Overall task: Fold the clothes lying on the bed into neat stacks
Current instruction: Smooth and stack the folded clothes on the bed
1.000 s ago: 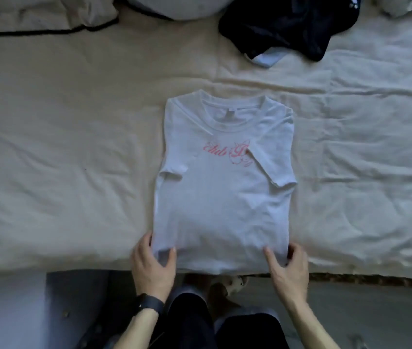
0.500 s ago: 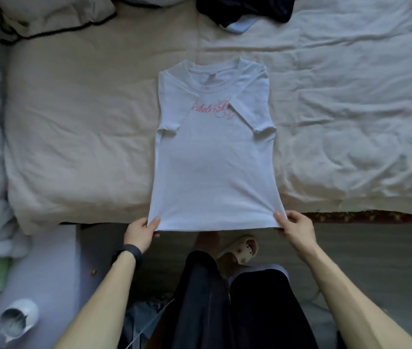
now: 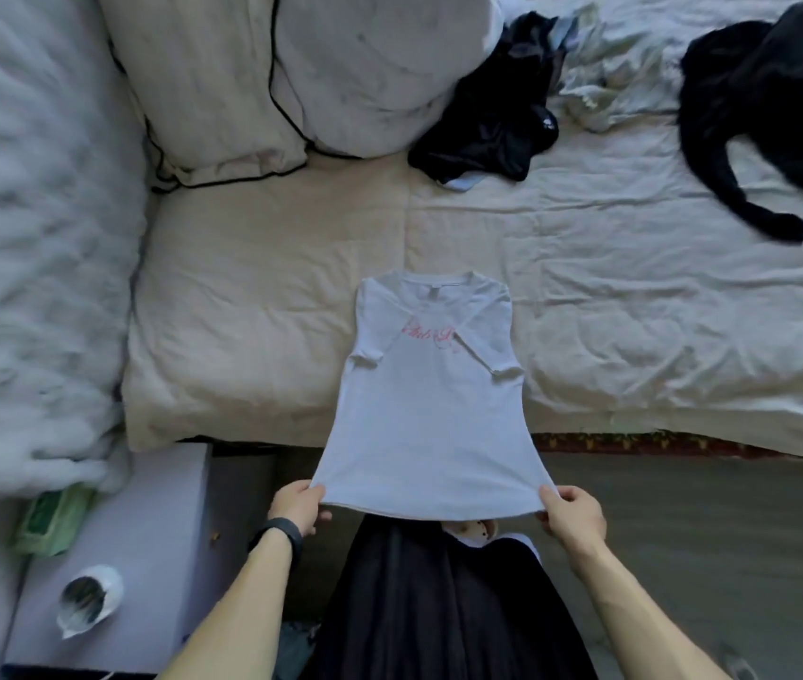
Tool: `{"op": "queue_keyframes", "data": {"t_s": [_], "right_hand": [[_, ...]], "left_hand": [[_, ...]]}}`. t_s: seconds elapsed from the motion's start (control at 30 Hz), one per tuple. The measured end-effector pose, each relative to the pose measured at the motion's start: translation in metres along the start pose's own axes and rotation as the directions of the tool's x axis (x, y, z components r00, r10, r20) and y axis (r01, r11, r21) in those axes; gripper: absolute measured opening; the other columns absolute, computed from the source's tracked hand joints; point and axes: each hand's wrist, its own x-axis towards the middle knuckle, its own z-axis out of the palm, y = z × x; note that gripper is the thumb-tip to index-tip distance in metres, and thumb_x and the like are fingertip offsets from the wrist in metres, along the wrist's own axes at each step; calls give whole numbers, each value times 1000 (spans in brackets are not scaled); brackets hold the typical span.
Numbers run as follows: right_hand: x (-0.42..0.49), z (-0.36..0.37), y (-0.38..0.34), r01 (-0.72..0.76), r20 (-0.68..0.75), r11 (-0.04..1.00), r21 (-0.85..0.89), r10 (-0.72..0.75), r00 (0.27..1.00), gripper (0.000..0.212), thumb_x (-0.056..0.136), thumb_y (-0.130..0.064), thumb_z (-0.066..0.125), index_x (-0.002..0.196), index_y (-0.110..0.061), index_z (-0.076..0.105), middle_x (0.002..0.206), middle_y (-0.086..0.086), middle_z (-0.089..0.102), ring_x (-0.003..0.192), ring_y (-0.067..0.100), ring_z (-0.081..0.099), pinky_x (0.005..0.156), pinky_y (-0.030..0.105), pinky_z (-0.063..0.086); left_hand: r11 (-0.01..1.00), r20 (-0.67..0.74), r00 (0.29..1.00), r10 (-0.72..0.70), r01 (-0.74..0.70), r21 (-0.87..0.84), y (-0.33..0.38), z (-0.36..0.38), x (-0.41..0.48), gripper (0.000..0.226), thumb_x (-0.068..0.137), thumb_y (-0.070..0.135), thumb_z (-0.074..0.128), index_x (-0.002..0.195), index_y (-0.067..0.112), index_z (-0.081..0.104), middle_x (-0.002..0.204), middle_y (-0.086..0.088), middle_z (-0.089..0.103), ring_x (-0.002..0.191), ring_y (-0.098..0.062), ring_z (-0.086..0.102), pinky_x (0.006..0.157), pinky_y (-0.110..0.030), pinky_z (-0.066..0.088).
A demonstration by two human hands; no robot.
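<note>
A white T-shirt (image 3: 431, 409) with pink script on the chest has both sleeves folded in over its front. Its collar end rests on the cream bed (image 3: 262, 296); its hem is lifted off the bed edge and stretched toward me. My left hand (image 3: 297, 505), with a black wristband, pinches the hem's left corner. My right hand (image 3: 569, 515) pinches the right corner. A crumpled black garment (image 3: 497, 125) lies at the back middle of the bed. Another black garment (image 3: 772, 110) lies at the back right.
Two pillows (image 3: 252, 81) are piled at the back left. A fluffy white blanket (image 3: 31, 238) covers the left side. Below it stands a pale bedside box (image 3: 144, 547) with a white cup (image 3: 88, 601) and a green packet (image 3: 51, 522). Floor lies beneath me.
Both hands have drawn the shirt's hem off the bed edge and raised it toward me. The view has pulled back, so more of the bed and floor shows.
</note>
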Motion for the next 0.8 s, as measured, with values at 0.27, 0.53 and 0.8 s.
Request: {"op": "queue_keyframes", "data": {"t_s": [0.27, 0.53, 0.8], "right_hand": [[2, -15, -48, -56, 159, 925, 375, -5, 987, 19, 95, 1, 53, 102, -11, 66, 86, 10, 68, 69, 19, 65, 65, 27, 50], [58, -18, -148, 200, 197, 969, 144, -226, 954, 9, 92, -8, 72, 98, -13, 70, 93, 11, 74, 67, 11, 71, 58, 17, 54], [183, 54, -225, 332, -48, 943, 26, -331, 942, 22, 101, -35, 60, 82, -23, 59, 85, -3, 66, 76, 10, 61, 68, 24, 46]], "left_hand": [[935, 46, 990, 131, -108, -339, 43, -18, -13, 22, 98, 10, 53, 103, 23, 70, 102, -2, 69, 65, -16, 65, 50, -24, 38], [854, 98, 890, 444, -454, 253, 153, -35, 49, 14, 95, 23, 66, 86, 13, 70, 70, 7, 69, 69, -17, 63, 66, -27, 50], [880, -133, 871, 473, -474, 31, 260, 29, 174, 20, 98, 39, 59, 96, 18, 60, 84, 4, 64, 86, -25, 63, 77, -31, 47]]}}
